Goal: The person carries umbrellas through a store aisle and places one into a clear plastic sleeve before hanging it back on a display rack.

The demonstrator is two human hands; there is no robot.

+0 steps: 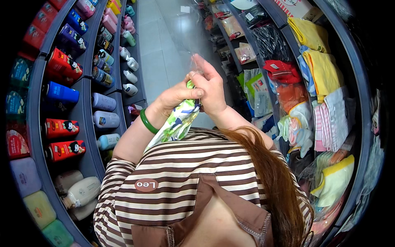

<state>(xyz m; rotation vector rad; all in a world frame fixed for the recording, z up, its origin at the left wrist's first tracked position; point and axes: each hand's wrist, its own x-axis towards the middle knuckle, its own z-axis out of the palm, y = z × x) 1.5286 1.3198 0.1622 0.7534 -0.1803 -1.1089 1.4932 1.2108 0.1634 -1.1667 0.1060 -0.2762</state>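
A white cloth (177, 122) with green and blue print hangs bunched between my hands, its lower end against my striped shirt. My left hand (179, 94), with a green bangle (148, 122) on the wrist, closes around its upper part. Close against it, my right hand (211, 85) has its thumb bent over the top of the cloth and its fingers pointing forward. Clear plastic film (193, 64) shows at the fingers of my right hand. Beyond them stretches a blurred, see-through plastic bag (182, 34) with a white label (185, 9). The inner fingers are partly hidden.
Grey shelves (86, 69) on the left carry red cartons (61, 128), white pump bottles (131, 89) and other bottles. Shelves on the right hold folded yellow towels (324, 72), striped cloths (325, 123) and bagged garments (282, 71). A pale tiled floor (154, 52) runs between them.
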